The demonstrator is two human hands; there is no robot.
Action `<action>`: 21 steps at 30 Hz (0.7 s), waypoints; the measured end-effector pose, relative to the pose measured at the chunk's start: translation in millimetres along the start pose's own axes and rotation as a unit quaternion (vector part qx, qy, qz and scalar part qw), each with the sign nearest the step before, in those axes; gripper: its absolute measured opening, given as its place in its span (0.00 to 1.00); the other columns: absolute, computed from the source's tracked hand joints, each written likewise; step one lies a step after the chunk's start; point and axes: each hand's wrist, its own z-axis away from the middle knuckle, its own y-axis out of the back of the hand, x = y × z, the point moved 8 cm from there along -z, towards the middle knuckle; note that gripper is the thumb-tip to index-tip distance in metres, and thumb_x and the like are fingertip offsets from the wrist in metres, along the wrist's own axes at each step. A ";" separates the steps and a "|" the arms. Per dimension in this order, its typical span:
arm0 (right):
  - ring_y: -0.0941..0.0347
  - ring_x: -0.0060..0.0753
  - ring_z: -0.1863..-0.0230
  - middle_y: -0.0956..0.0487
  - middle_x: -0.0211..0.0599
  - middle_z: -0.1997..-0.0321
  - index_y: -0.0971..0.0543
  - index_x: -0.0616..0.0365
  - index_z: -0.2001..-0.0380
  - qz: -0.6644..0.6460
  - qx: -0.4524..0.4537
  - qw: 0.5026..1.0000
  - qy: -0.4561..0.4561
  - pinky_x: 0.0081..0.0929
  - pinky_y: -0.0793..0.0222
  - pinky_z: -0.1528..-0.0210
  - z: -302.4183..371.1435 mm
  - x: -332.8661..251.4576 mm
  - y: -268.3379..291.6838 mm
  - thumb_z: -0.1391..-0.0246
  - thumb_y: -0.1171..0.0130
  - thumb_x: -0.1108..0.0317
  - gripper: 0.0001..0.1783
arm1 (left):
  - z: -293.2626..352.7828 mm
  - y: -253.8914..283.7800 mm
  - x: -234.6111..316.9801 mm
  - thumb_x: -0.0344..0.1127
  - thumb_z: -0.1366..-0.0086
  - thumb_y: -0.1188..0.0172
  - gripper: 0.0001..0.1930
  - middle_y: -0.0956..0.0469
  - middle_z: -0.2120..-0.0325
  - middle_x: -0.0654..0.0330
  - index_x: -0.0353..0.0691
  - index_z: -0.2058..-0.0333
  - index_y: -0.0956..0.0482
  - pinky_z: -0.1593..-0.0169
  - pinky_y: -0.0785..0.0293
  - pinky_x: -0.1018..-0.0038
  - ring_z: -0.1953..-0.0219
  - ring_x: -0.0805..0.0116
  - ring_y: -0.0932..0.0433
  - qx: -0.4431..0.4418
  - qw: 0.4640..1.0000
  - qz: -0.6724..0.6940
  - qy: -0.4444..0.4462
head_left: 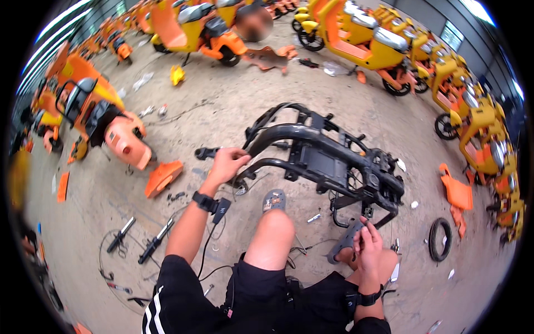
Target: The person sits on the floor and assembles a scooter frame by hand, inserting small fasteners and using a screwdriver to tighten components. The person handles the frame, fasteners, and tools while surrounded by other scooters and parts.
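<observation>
A stripped black scooter frame (320, 156) lies on the concrete floor in front of me. My left hand (227, 165) reaches out and grips the frame's front tube end near a black handlebar stub (207, 152). My right hand (367, 244) rests by my right knee, fingers curled around a small dark part under the frame's rear bracket; what it is I cannot tell. Both wrists carry black bands. My bare knees and black shorts fill the lower middle.
Orange scooters (103, 119) stand at the left, yellow ones (367, 42) at the back and right. Orange panels (163, 177) (456, 192), a loose tyre (439, 239), black rods (157, 240) and cables lie on the floor. A person stands far back.
</observation>
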 end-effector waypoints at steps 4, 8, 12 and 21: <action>0.40 0.12 0.82 0.25 0.29 0.75 0.28 0.65 0.43 0.004 0.000 1.000 -0.009 0.12 0.46 0.80 0.8 -1.4 3.6 0.35 0.50 0.67 0.20 | -4.2 38.7 44.5 0.33 0.40 0.36 0.11 0.17 0.74 0.58 0.31 0.63 0.17 0.65 0.25 0.78 0.71 0.75 0.20 0.075 0.997 0.035 -0.007; 0.39 0.13 0.81 0.24 0.30 0.75 0.28 0.66 0.44 0.003 0.001 1.000 -0.014 0.13 0.45 0.79 5.5 -3.8 4.7 0.35 0.49 0.68 0.20 | -10.7 76.6 105.5 0.28 0.39 0.36 0.09 0.17 0.72 0.58 0.29 0.62 0.17 0.63 0.26 0.80 0.69 0.75 0.20 0.116 0.985 0.092 -0.089; 0.40 0.13 0.81 0.24 0.30 0.75 0.27 0.66 0.44 -0.005 -0.009 1.000 -0.005 0.13 0.45 0.79 8.1 -9.0 5.3 0.36 0.49 0.68 0.20 | -9.2 105.4 158.1 0.28 0.38 0.36 0.09 0.18 0.71 0.58 0.28 0.61 0.18 0.63 0.27 0.81 0.69 0.75 0.20 0.173 0.972 0.087 -0.133; 0.40 0.12 0.80 0.25 0.29 0.75 0.27 0.65 0.44 0.000 -0.029 1.000 0.006 0.12 0.45 0.78 13.5 -16.0 9.9 0.36 0.49 0.69 0.19 | 2.0 114.4 230.3 0.29 0.37 0.36 0.11 0.18 0.70 0.57 0.27 0.59 0.19 0.62 0.27 0.84 0.68 0.76 0.20 0.177 0.969 0.048 -0.166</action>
